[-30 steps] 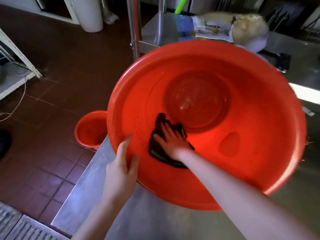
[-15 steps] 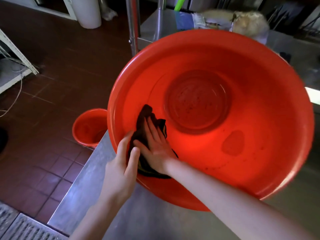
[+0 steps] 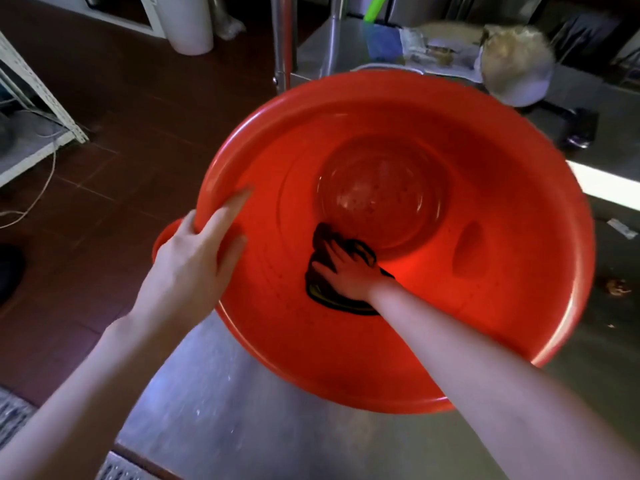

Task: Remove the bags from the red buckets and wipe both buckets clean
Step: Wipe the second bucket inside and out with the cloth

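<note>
left hand (image 3: 194, 261) pinching, fingers (image 3: 230, 216) extended; right hand (image 3: 349, 277) flat, arm outstretched.

Your left hand (image 3: 194, 261) and the big bucket (image 3: 519, 306) hid most of the small bucket (image 3: 162, 239); your right hand (image 3: 346, 273) half-covered the cloth (image 3: 362, 252).

dim, reddish light; a glow low in the red bucket (image 3: 519, 237); edges bend and blur, perhaps from motion.
</note>
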### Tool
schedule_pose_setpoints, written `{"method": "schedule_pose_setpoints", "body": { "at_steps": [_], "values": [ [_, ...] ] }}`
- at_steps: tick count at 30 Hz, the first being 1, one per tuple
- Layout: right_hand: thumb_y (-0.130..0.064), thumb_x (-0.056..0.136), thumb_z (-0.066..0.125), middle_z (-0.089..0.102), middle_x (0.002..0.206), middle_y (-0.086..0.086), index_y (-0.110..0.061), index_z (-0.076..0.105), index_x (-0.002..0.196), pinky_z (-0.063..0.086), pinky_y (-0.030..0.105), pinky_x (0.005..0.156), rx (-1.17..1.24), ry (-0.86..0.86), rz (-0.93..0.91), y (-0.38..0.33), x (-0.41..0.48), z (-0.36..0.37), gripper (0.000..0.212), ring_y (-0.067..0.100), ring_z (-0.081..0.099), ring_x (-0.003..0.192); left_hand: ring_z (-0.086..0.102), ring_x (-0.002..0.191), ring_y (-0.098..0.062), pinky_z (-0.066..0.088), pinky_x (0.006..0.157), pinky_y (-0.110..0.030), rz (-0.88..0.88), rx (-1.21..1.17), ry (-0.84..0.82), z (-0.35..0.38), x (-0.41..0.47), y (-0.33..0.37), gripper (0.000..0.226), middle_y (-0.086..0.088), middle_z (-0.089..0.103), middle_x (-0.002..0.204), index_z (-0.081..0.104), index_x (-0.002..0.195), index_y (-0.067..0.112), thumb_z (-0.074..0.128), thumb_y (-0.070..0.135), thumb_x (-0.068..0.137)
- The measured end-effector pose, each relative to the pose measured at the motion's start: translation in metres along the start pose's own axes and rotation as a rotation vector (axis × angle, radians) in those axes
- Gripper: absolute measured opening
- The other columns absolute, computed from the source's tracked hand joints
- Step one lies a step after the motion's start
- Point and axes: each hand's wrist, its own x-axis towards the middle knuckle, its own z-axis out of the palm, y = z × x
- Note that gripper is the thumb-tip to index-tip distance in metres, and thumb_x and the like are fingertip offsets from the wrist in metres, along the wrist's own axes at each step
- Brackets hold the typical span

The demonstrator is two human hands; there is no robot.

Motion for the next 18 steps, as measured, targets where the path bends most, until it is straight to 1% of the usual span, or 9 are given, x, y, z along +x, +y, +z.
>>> {"method": "schedule_pose_setpoints", "body": {
  "at_steps": [2,4,6,8,10,13,14,16,18],
  "values": [
    [-0.068,0.094,0.024,-0.014,0.162,-0.011,-0.037,-0.009,0.152,0.001,0.051,0.120,0.068,0.018,-0.046,-0.019,-0.011,-0.003,0.074,0.029,-0.002,0.150,0.048,0.075,-0.020,0.046,0.068,-0.035,0.012,-0.012,-0.008,0.000,0.003,0.005,0.057,-0.004,0.052,0.093,0.029,0.149,0.045,0.050,0.025,0.099],
    [-0.059,0.098,0.032,-0.014,0.162,-0.006,-0.033,-0.011,0.152,-0.004,0.045,0.121,0.142,0.129,-0.263,-0.049,-0.032,0.004,0.074,0.029,-0.004,0.150,0.047,0.066,-0.020,0.041,0.063,-0.032,0.008,-0.024,0.023,0.004,0.002,0.012,0.056,-0.003,0.051,0.083,0.034,0.148,0.039,0.051,0.019,0.099],
    [-0.063,0.093,0.033,-0.019,0.159,-0.015,-0.047,-0.019,0.144,-0.004,0.040,0.120,0.165,0.211,-0.499,-0.075,-0.053,0.014,0.074,0.027,-0.004,0.149,0.047,0.058,-0.022,0.040,0.059,-0.032,-0.042,-0.046,0.044,0.005,0.002,0.009,0.057,-0.003,0.052,0.073,0.037,0.148,0.036,0.051,0.014,0.098],
    [-0.065,0.092,0.032,-0.025,0.153,-0.026,-0.059,-0.022,0.136,-0.001,0.035,0.118,0.170,0.207,-0.607,-0.083,-0.061,0.019,0.070,0.025,-0.004,0.148,0.048,0.053,-0.018,0.039,0.054,-0.030,-0.105,-0.078,0.041,0.005,-0.002,0.002,0.059,0.000,0.050,0.062,0.037,0.148,0.034,0.051,0.009,0.097],
    [-0.053,0.099,0.035,-0.021,0.158,-0.014,-0.049,-0.012,0.146,-0.001,0.038,0.121,0.151,0.197,-0.518,-0.071,-0.050,0.015,0.066,0.027,-0.006,0.149,0.047,0.050,-0.014,0.037,0.053,-0.028,-0.137,-0.094,0.028,0.007,-0.015,0.000,0.062,0.006,0.047,0.059,0.036,0.149,0.032,0.052,0.006,0.095],
    [-0.029,0.106,0.023,-0.013,0.162,0.010,-0.029,0.008,0.155,0.001,0.046,0.121,0.003,0.126,-0.254,-0.041,-0.016,0.005,0.051,0.032,-0.009,0.149,0.052,0.056,-0.024,0.040,0.060,-0.032,-0.209,-0.146,0.037,0.016,-0.036,0.013,0.063,0.004,0.052,0.062,0.034,0.146,0.041,0.053,0.008,0.095],
    [-0.029,0.106,0.019,-0.012,0.162,0.009,-0.030,0.007,0.155,0.004,0.050,0.120,-0.016,0.083,-0.160,-0.033,-0.004,0.001,0.051,0.032,-0.008,0.149,0.054,0.058,-0.027,0.041,0.061,-0.033,-0.223,-0.168,0.047,0.020,-0.040,0.017,0.063,0.001,0.055,0.064,0.034,0.144,0.044,0.053,0.008,0.095],
    [-0.045,0.102,0.013,-0.013,0.163,-0.001,-0.036,0.002,0.155,0.008,0.055,0.118,-0.028,-0.003,-0.011,-0.027,0.009,-0.007,0.054,0.032,-0.004,0.150,0.057,0.061,-0.029,0.043,0.062,-0.034,-0.240,-0.198,0.051,0.024,-0.042,0.018,0.063,-0.005,0.060,0.068,0.033,0.142,0.046,0.053,0.009,0.096],
    [-0.061,0.097,0.012,-0.011,0.163,-0.010,-0.040,0.000,0.153,0.007,0.057,0.117,-0.052,-0.017,0.011,-0.029,0.011,-0.007,0.061,0.033,-0.001,0.149,0.059,0.063,-0.020,0.045,0.062,-0.033,-0.255,-0.217,0.022,0.021,-0.040,0.011,0.063,-0.004,0.062,0.072,0.029,0.142,0.051,0.051,0.013,0.098]
  ]
}}
